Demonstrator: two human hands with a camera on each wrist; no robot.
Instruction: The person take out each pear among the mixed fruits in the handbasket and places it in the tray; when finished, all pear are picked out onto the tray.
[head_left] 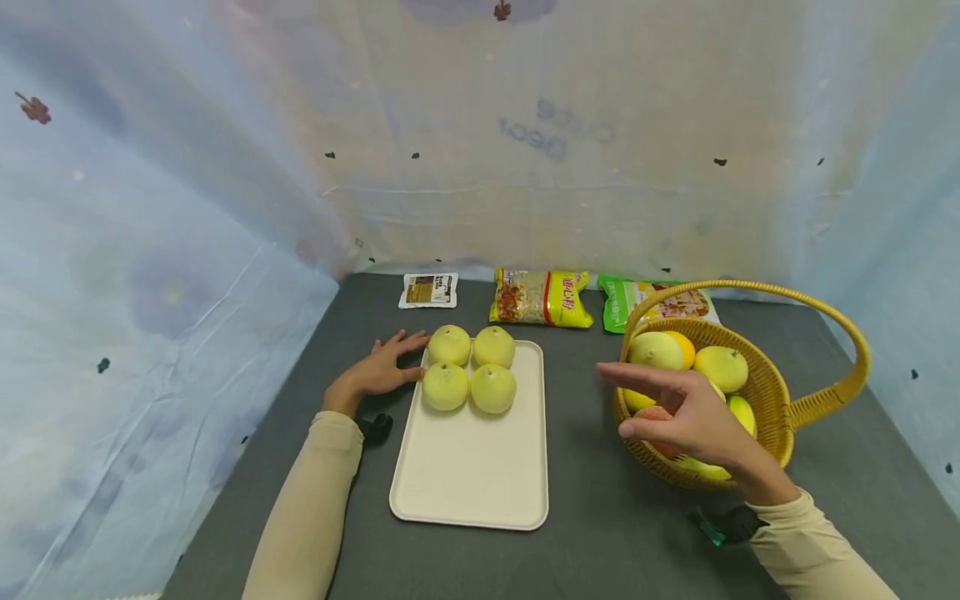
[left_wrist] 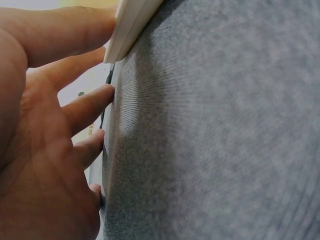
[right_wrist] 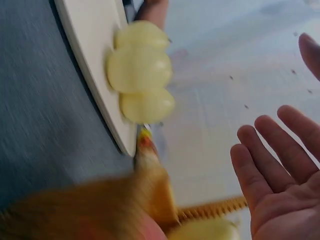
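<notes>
Several round, pale yellow-green fruits [head_left: 492,389] sit close together at the far end of a cream rectangular tray [head_left: 472,475]. My left hand [head_left: 386,367] rests at the tray's far left edge with its fingers spread; in the left wrist view the thumb touches the tray rim [left_wrist: 131,27]. On the right, my right hand [head_left: 686,412] hovers over a wicker basket [head_left: 776,408], holding nothing, its fingers straight and the thumb held apart. Inside the basket lie mixed fruits, among them a yellow-green one [head_left: 722,368] and a reddish one [head_left: 657,433], partly hidden by that hand.
Along the back of the dark grey table [head_left: 585,517] lie a small white packet [head_left: 429,290], a yellow food bag [head_left: 542,298] and a green food bag [head_left: 618,304]. The basket's tall handle [head_left: 832,321] arches up at the right. Patterned curtains [head_left: 555,208] surround the table.
</notes>
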